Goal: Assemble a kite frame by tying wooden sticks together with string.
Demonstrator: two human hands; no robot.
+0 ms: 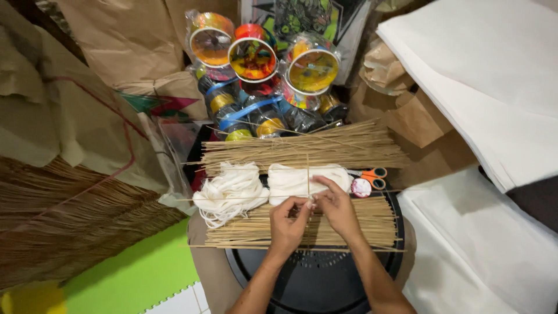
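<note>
My left hand point(289, 222) and my right hand point(335, 204) meet over a near bundle of thin bamboo sticks point(244, 229). Together they pinch two crossed thin sticks point(307, 174): one stands upright, the other runs sideways across it. Fingertips touch at the crossing point. Behind the hands lie two hanks of white string point(232, 189) and a second, larger bundle of sticks point(302, 148). Both bundles rest on a round black tray point(314, 285).
Orange-handled scissors point(372, 174) and a small round spool point(361, 187) lie right of the string. Several colourful thread reels in plastic point(261, 75) stack at the back. White paper sheets point(488, 75) lie right, brown paper point(87, 104) and a straw bundle point(64, 215) left.
</note>
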